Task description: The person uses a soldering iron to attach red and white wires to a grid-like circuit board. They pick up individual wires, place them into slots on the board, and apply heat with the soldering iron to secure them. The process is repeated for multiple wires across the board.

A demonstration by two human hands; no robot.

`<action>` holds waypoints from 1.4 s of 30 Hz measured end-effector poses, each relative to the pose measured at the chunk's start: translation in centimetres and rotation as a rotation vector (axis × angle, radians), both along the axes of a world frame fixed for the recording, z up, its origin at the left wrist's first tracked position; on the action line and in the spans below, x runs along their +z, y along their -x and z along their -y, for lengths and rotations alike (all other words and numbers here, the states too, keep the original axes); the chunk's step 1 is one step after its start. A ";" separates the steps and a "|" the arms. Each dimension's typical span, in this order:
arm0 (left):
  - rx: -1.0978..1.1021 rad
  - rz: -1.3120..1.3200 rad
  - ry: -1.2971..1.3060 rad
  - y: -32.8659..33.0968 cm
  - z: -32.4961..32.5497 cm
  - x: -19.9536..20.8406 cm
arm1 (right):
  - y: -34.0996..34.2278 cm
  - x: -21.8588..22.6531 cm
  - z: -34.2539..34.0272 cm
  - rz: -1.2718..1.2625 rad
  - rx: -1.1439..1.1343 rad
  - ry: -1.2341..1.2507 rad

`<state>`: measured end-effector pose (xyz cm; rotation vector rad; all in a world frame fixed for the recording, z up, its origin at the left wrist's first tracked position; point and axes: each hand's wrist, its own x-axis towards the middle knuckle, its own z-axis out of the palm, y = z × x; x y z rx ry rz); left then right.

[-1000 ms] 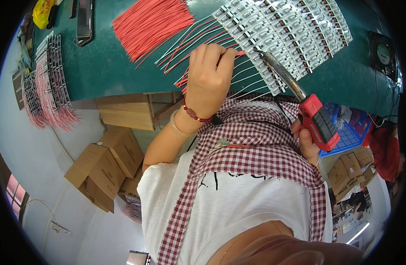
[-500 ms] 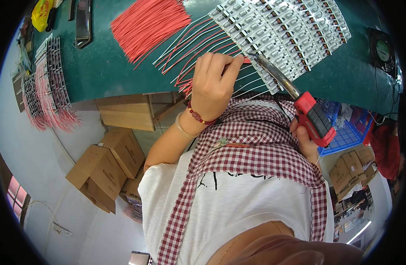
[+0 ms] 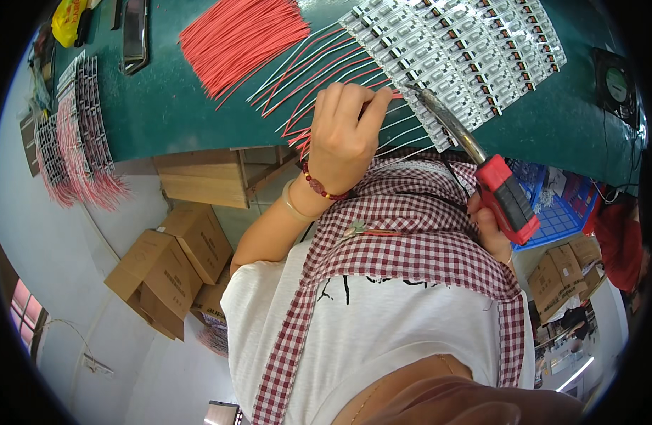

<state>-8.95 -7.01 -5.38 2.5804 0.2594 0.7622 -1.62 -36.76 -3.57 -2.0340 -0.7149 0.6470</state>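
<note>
My left hand (image 3: 344, 127) pinches a red wire (image 3: 397, 95), its end at the edge of a panel of small white circuit boards (image 3: 457, 53). Fingers of my right hand (image 3: 490, 230) wrap the red and black handle of a soldering iron (image 3: 507, 195). The iron's dark tip is over the panel's near-left edge, close to my left fingertips; whether it touches a board I cannot tell. Several white and red wires stick out from that edge, passing beside and beneath my left hand. Just left of the panel lies a thick bundle of red wires (image 3: 241, 46).
Finished-looking wired panels (image 3: 85, 124) hang at the green table's (image 3: 163, 113) left end. A phone (image 3: 135, 35) and a yellow bag (image 3: 67, 23) lie far left. At the right are a black fan-like device (image 3: 615, 86) and a blue basket (image 3: 556, 219). Cardboard boxes (image 3: 159, 276) stand below.
The soldering iron and its tip have shifted slightly right, a little away from my left fingertips. The panel appears a touch further right. My left hand stays nearly still, still pinching.
</note>
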 end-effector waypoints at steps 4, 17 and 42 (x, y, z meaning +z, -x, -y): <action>0.002 -0.025 -0.003 0.0 0.0 0.1 | 0.7 0.0 0.5 -0.127 -0.116 -0.014; 0.006 -0.026 -0.017 -0.1 -0.2 0.1 | -0.2 0.4 -1.6 0.072 0.028 0.041; 0.004 -0.035 -0.039 -0.2 -0.3 0.1 | -0.4 0.3 -2.1 0.017 0.016 -0.011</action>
